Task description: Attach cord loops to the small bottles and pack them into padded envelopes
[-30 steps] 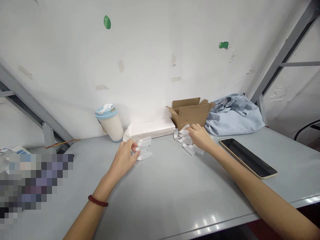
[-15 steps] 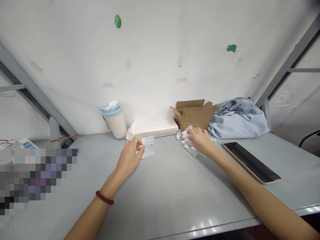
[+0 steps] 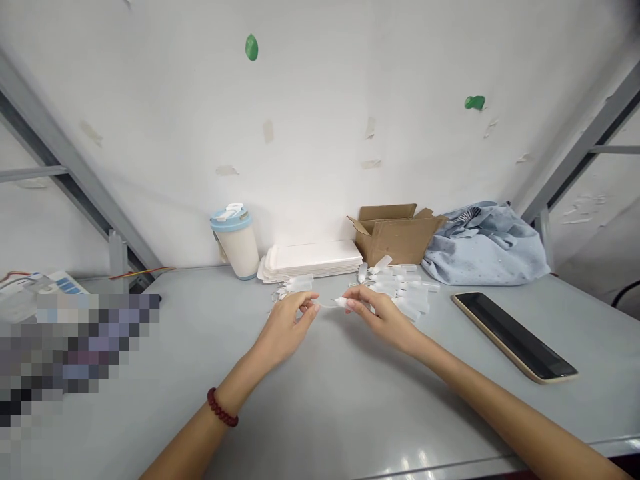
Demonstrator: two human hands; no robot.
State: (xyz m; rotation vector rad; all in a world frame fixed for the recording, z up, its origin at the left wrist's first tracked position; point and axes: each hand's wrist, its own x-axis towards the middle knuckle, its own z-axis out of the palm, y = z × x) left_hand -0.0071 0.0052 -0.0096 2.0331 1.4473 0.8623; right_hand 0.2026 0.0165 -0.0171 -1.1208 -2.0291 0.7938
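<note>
On my feed: right hand (image 3: 384,316) pinches a small white tube (image 3: 341,303); left hand (image 3: 287,328), fingertips together, grips its thin cord (image 3: 328,307).

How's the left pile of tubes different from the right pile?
The right pile of tubes looks bigger than the left pile. The left pile lies between the white stack and the left hand; the right pile spreads in front of the cardboard box. Both look whitish.
</note>
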